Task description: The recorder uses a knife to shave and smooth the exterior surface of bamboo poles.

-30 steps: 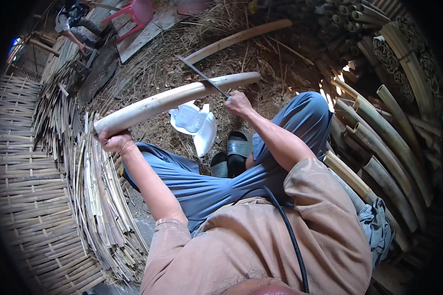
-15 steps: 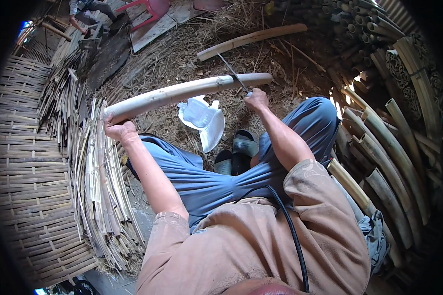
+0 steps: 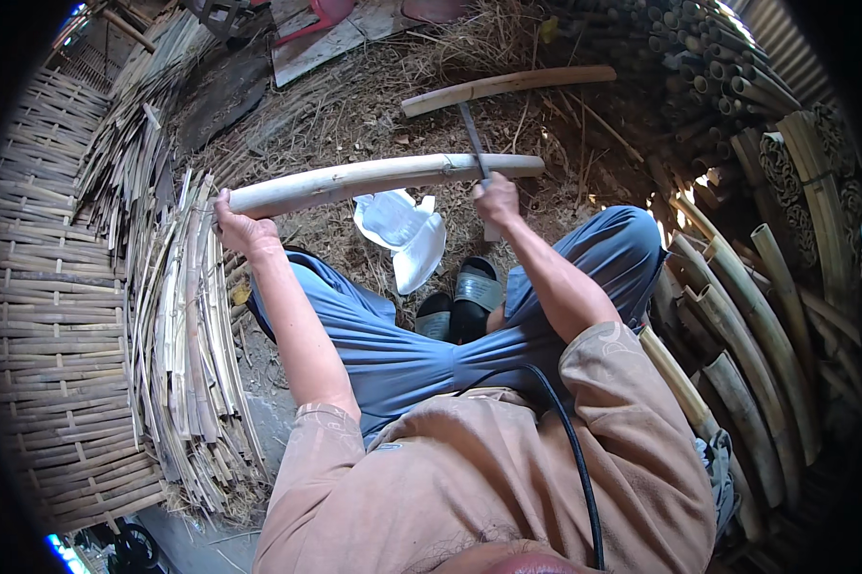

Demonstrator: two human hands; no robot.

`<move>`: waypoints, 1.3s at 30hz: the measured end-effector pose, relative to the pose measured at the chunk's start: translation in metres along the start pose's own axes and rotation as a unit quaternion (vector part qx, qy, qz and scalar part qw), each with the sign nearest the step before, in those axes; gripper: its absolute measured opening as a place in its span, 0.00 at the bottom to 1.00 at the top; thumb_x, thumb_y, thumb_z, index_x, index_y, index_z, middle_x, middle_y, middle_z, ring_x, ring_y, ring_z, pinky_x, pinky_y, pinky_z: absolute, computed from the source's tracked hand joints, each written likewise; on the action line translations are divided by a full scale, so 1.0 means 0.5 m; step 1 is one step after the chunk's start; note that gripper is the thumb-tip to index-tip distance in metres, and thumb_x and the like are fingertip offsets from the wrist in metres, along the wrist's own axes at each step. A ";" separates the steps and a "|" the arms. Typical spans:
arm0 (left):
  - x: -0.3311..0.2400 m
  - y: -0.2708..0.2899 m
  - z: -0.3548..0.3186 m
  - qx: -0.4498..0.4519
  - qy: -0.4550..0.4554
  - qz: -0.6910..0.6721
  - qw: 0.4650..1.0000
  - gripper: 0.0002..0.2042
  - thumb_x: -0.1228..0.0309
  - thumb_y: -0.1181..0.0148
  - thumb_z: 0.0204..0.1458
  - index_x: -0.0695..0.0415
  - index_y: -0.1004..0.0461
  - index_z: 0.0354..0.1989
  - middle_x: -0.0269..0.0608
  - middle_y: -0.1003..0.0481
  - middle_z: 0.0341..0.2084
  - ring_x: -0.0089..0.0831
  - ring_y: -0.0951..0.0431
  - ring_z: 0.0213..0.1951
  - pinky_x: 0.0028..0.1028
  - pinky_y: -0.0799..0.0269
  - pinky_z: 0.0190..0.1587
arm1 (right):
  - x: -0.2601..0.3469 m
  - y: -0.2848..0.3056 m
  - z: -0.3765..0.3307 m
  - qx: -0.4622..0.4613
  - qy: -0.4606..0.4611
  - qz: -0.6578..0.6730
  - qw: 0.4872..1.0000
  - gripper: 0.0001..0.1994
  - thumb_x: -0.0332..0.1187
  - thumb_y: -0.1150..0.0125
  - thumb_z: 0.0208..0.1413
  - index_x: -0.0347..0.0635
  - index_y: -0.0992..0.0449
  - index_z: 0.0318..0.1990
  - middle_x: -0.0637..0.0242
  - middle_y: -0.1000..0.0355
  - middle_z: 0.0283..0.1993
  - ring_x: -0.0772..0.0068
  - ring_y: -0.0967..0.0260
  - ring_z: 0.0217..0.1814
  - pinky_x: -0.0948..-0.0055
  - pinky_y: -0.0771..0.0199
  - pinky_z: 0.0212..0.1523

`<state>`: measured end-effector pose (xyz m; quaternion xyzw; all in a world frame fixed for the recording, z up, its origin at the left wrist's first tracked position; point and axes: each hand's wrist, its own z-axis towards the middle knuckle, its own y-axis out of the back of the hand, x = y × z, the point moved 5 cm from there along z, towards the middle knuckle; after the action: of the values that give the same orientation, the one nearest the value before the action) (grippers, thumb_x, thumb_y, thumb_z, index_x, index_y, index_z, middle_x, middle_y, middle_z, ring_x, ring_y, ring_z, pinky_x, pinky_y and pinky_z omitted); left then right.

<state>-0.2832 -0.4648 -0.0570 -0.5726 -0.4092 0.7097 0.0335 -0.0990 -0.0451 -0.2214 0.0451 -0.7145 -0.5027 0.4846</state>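
Observation:
A long pale bamboo pole lies crosswise in front of me. At its left end my left hand is closed round it, the thumb at the edge. My right hand grips the handle of a knife, whose narrow blade crosses the pole near its right end and points away from me. Whether the edge bites into the bamboo I cannot tell. Beyond the pole a split bamboo piece rests on the littered ground. Below the pole lies an opened white foam box.
Split bamboo strips are heaped at my left beside a woven bamboo mat. Thick bamboo lengths stand at my right, with stacked poles at the far right. A red plastic chair is at the back.
The knife has turned more upright and its blade lies across the pole. My left hand's grip has shifted slightly at the pole's end. The whole view has tilted a little.

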 end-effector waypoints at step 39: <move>-0.002 0.016 -0.019 -0.036 0.015 0.033 0.999 0.24 0.66 0.27 0.41 0.68 0.29 0.42 0.49 0.24 0.42 0.44 0.20 0.42 0.50 0.21 0.44 | 0.120 0.003 -0.079 0.070 0.284 -0.038 0.956 0.11 0.33 0.51 0.61 0.39 0.23 0.43 0.43 0.21 0.38 0.38 0.22 0.43 0.48 0.21 0.46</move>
<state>-0.2715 -0.4652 -0.0612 -0.5969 -0.4153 0.6865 -0.0045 -0.1009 -0.1042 -0.1802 0.2471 -0.5787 -0.4361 0.6434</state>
